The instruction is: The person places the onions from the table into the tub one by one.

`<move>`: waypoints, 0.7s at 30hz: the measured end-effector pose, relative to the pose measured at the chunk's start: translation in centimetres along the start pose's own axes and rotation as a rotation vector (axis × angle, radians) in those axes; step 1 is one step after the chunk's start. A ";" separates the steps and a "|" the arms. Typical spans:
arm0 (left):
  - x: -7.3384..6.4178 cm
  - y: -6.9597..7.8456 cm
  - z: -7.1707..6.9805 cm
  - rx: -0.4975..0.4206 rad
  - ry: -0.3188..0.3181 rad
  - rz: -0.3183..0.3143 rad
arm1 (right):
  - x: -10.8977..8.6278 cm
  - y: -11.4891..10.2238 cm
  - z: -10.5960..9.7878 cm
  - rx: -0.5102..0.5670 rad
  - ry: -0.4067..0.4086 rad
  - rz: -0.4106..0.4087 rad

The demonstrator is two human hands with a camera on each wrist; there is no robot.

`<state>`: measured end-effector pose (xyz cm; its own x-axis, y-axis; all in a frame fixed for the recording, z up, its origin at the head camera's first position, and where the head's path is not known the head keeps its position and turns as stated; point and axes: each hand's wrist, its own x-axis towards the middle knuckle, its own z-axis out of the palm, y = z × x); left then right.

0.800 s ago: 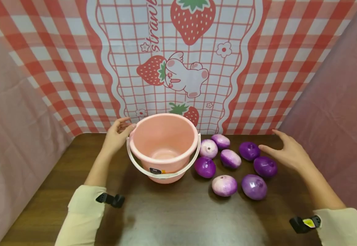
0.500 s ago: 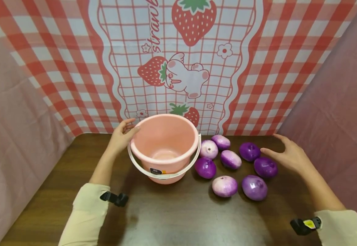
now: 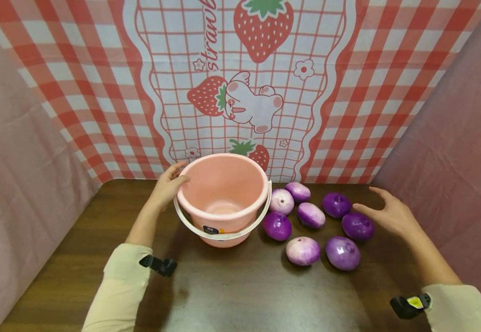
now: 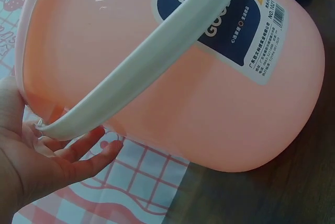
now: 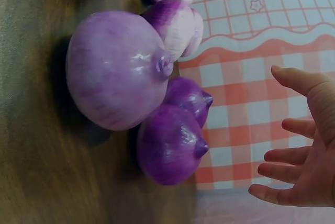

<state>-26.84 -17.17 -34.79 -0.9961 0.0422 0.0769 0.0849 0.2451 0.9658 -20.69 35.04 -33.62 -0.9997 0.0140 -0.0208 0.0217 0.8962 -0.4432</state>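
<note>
steady the pink bucket [image 3: 224, 177], upright on the tabletop [image 3: 240, 295] just left of eight onions [image 3: 311, 215], using the left hand [image 3: 167, 188], loosely parted at its edge. with the right hand [image 3: 394, 216], wide and holding nothing near a dark purple onion [image 3: 358, 226], best to curl round one singly, without nudging its neighbours.

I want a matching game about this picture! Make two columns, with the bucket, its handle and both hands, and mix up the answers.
Things:
1. Bucket
2. Bucket handle
3. Left hand
4. Right hand

Matches:
A. Beside the purple onions, holding nothing
B. White
C. Pink, standing upright on the table
D. At the bucket's rim

Right pairs: 1-C, 2-B, 3-D, 4-A.
</note>
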 end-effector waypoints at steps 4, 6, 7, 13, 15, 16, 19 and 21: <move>0.1 -0.2 0.1 -0.025 0.001 -0.012 | 0.0 0.5 0.3 0.005 -0.012 0.015; 0.1 -0.2 0.1 -0.019 0.012 -0.012 | 0.0 0.8 0.4 0.009 -0.015 0.020; 0.2 -0.2 0.2 -0.012 0.017 -0.010 | 0.0 0.9 0.5 0.011 -0.014 0.025; 0.0 -0.2 0.3 0.021 0.037 -0.022 | 0.1 1.7 1.2 0.027 0.002 0.026; -0.1 -0.1 0.3 0.014 0.035 -0.022 | 0.1 2.0 1.5 0.031 0.008 0.022; -0.1 0.0 0.3 0.012 0.033 -0.020 | 0.1 2.1 1.6 0.033 0.011 0.022; -0.2 0.1 0.4 0.007 0.029 -0.018 | 0.0 2.6 2.0 0.032 0.016 0.030; -0.2 0.0 0.4 -0.002 0.027 -0.019 | 0.1 2.8 2.3 0.033 0.014 0.037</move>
<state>-26.64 -16.82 -34.87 -0.9978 0.0117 0.0649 0.0658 0.2434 0.9677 -20.69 36.60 -36.91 -0.9983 0.0532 -0.0257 0.0590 0.8796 -0.4721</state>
